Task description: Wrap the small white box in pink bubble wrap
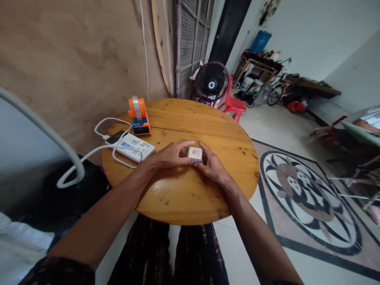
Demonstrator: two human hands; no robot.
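Note:
A small whitish box [195,154] with a reddish mark on top is at the middle of the round wooden table [178,198]. My left hand [172,154] holds its left side, thumb near the front and fingers curving round the back. On the right side, my right hand [212,164] grips the box with its thumb at the near edge and index finger at the far edge. Both hands are low over the tabletop. The undersides of the fingers are partly hidden.
An orange and blue tape dispenser [141,118] stands at the table's back left. Nearer lies a white printed box [133,146] with a dark device [116,137] and a looping white cable [102,147]. Behind the table are a fan [211,81] and a red chair [234,103].

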